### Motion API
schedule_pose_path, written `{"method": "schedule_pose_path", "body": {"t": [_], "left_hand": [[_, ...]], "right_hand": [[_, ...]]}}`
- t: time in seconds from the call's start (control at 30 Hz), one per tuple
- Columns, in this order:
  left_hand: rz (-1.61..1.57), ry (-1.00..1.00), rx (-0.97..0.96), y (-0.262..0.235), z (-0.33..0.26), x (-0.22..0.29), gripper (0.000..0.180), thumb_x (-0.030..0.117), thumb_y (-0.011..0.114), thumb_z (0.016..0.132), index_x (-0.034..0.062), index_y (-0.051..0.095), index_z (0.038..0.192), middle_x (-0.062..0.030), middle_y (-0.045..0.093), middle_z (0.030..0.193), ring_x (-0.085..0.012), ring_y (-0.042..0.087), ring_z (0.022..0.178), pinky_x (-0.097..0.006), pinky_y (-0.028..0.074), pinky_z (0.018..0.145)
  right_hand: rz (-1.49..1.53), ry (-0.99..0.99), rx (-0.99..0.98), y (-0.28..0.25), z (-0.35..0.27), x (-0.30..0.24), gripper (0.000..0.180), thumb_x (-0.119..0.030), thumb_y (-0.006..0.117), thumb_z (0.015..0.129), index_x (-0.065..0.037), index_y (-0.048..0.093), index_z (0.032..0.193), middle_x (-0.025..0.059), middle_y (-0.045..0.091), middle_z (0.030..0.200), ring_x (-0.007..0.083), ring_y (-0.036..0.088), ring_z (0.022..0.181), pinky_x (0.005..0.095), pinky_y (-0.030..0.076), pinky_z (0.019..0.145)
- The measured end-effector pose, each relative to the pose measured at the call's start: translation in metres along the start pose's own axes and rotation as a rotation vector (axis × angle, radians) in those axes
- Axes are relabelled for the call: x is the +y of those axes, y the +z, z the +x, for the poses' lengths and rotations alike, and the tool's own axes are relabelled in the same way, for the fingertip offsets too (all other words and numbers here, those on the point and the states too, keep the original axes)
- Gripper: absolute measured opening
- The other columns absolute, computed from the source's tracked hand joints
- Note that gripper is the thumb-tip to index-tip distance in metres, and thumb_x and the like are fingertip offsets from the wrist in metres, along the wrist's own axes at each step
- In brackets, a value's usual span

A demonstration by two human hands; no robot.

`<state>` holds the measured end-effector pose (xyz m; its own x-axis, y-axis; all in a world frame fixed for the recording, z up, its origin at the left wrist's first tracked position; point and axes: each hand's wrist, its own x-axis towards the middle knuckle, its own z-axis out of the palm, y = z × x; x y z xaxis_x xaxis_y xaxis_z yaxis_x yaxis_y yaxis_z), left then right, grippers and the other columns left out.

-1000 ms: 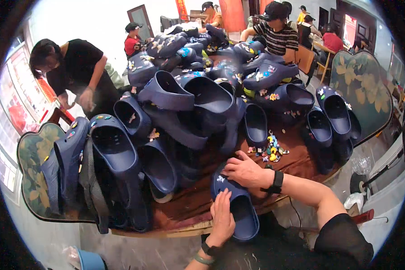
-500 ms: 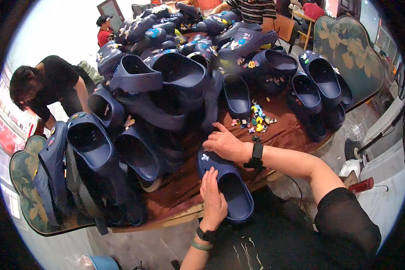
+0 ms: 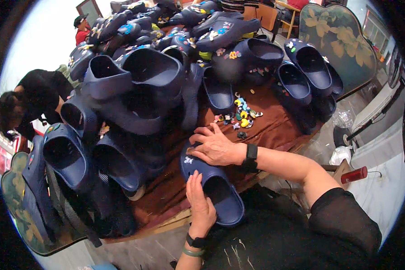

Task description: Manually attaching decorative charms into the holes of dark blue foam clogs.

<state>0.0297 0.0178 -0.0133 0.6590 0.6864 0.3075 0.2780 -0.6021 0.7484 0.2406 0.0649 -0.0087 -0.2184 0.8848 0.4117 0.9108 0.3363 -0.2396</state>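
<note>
A navy blue clog [image 3: 227, 198] lies at the near table edge, its toe pointing away from me and its heel against my dark shirt. A small white charm [image 3: 188, 159] sits on its toe. Along the clog's left side my left hand [image 3: 201, 204] is closed on the rim, fingers straight and thumb side near the opening. My right hand [image 3: 218, 147] arches over the toe, fingers bent, thumb and fingertips together at the upper surface. Whatever lies between those tips is too small to make out. Just beyond it is a pile of colourful charms [image 3: 244, 114].
Many navy clogs [image 3: 153, 67] are heaped across the table's left and far side. More clogs [image 3: 312, 67] stand at the right. Brown cloth [image 3: 274, 130] covers the table. A person [image 3: 40, 99] in black bends over at the left. A red cylinder [image 3: 354, 175] lies right of my arm.
The view has shifted, so the scene sits further left. My right hand has drawn its stretched finger in and now bends over the toe. A dark charm shows beside the pile.
</note>
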Motion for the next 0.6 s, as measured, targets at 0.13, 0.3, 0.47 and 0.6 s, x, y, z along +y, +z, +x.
{"method": "schedule_pose_path", "body": {"t": [0.13,0.3,0.47,0.6], "left_hand": [[0.007,-0.001,-0.02,-0.001,0.003,-0.002,0.079,-0.018,0.041,0.066,-0.0014,0.03,0.142,-0.0207,0.029,0.15,-0.0404,0.023,0.141,-0.049,0.017,0.117],[0.049,0.01,0.005,-0.003,0.008,-0.004,0.079,-0.019,0.041,0.066,-0.0015,0.028,0.142,-0.0208,0.029,0.15,-0.0401,0.023,0.141,-0.048,0.018,0.117],[0.022,0.081,0.097,0.0,0.001,-0.009,0.079,-0.019,0.037,0.064,-0.0015,0.034,0.14,-0.0215,0.033,0.147,-0.0406,0.028,0.138,-0.048,0.019,0.117],[-0.016,0.105,0.062,0.001,0.0,-0.013,0.077,-0.014,0.041,0.065,-0.0015,0.032,0.141,-0.0218,0.034,0.146,-0.0415,0.027,0.139,-0.047,0.019,0.117]], "right_hand": [[-0.008,-0.021,0.139,0.01,-0.006,0.005,0.021,-0.028,0.058,0.091,-0.017,0.072,0.102,0.0036,0.059,0.111,0.0214,0.052,0.112,0.0451,0.032,0.098],[0.127,0.083,0.31,-0.002,-0.021,0.077,0.013,-0.009,0.059,0.085,-0.008,0.067,0.096,0.0113,0.062,0.094,0.0314,0.061,0.09,0.042,0.048,0.078],[-0.258,0.228,0.265,-0.013,-0.038,0.108,0.015,-0.012,0.057,0.082,-0.01,0.06,0.096,0.0123,0.057,0.087,0.0346,0.057,0.082,0.0452,0.045,0.07],[-0.246,0.275,0.213,0.012,-0.056,0.119,0.014,-0.007,0.055,0.079,-0.007,0.058,0.092,0.0134,0.056,0.084,0.0341,0.057,0.082,0.0458,0.044,0.07]]}}
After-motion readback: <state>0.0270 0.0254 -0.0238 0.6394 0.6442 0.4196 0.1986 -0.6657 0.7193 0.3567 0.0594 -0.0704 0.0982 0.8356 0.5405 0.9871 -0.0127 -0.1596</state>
